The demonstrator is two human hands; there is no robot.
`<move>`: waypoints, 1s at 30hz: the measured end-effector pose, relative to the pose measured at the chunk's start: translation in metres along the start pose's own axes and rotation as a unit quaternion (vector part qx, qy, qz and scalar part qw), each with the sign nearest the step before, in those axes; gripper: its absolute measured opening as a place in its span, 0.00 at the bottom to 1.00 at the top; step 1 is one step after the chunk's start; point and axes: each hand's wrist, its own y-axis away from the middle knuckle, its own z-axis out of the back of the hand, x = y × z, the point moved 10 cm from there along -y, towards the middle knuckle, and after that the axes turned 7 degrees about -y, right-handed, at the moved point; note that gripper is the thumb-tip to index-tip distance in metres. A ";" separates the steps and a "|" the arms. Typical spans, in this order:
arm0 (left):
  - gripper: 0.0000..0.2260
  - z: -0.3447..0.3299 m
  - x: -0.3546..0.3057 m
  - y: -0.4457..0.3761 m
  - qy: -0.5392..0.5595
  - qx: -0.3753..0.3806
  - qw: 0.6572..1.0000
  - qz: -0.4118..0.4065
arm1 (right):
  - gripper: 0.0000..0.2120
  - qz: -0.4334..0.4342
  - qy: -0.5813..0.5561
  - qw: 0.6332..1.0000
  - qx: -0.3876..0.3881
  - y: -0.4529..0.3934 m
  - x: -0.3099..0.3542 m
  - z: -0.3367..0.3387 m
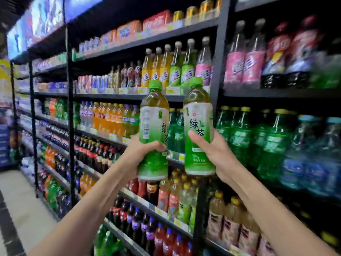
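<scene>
Two green-tea bottles with green caps and green-and-white labels are held upright in front of a drinks shelf. My left hand point(142, 150) grips the left bottle point(154, 122) around its lower half, barcode side facing me. My right hand point(212, 150) grips the right bottle point(198, 119) from the right, thumb across the label front. The bottles stand side by side, a small gap between them, level with the middle shelves.
Black metal shelving point(215, 74) runs from near right to far left, packed with soft-drink bottles and cans. Green soda bottles point(273, 145) fill the shelf right of my hands. A tiled aisle floor point(20, 200) lies at the lower left.
</scene>
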 end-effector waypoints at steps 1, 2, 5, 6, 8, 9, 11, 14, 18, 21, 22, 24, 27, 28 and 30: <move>0.23 -0.019 -0.010 -0.002 0.002 0.009 1.000 -0.009 | 0.22 0.010 0.005 1.000 -0.009 0.005 0.015 0.018; 0.26 -0.038 -0.019 -0.003 0.004 0.016 1.000 -0.018 | 0.23 0.020 0.014 1.000 -0.018 0.009 0.029 0.037; 0.28 -0.093 -0.043 -0.007 0.009 0.039 0.998 -0.047 | 0.26 0.046 0.036 0.997 -0.046 0.026 0.068 0.092; 0.28 -0.111 -0.049 -0.008 0.014 0.047 0.997 -0.054 | 0.27 0.052 0.040 0.996 -0.056 0.031 0.079 0.110; 0.28 -0.144 -0.064 -0.011 0.024 0.060 0.995 -0.070 | 0.28 0.061 0.043 0.995 -0.073 0.040 0.099 0.144; 0.27 -0.161 -0.071 -0.013 0.026 0.069 0.994 -0.077 | 0.28 0.066 0.048 0.994 -0.078 0.045 0.110 0.159; 0.23 -0.193 -0.085 -0.018 0.030 0.084 0.992 -0.086 | 0.30 0.081 0.071 0.990 -0.086 0.053 0.130 0.186; 0.16 -0.234 -0.110 -0.029 0.030 0.106 0.988 -0.104 | 0.28 0.099 0.105 0.984 -0.108 0.058 0.157 0.224; 0.12 -0.278 -0.145 -0.057 0.017 0.131 0.981 -0.144 | 0.24 0.111 0.117 0.975 -0.151 0.055 0.184 0.272; 0.10 -0.310 -0.174 -0.085 0.019 0.154 0.971 -0.181 | 0.22 0.123 0.138 0.967 -0.177 0.050 0.205 0.303; 0.10 -0.321 -0.183 -0.094 0.021 0.163 0.967 -0.195 | 0.21 0.131 0.151 0.962 -0.184 0.048 0.213 0.312; 0.11 -0.344 -0.200 -0.113 0.030 0.185 0.957 -0.220 | 0.18 0.142 0.171 0.954 -0.200 0.045 0.227 0.329; 0.11 -0.380 -0.214 -0.142 0.055 0.213 0.947 -0.233 | 0.14 0.151 0.187 0.946 -0.220 0.037 0.247 0.351; 0.10 -0.392 -0.216 -0.152 0.061 0.220 0.945 -0.233 | 0.14 0.152 0.191 0.944 -0.221 0.034 0.252 0.357; 0.10 -0.417 -0.217 -0.170 0.064 0.236 0.941 -0.233 | 0.16 0.153 0.203 0.941 -0.222 0.028 0.260 0.368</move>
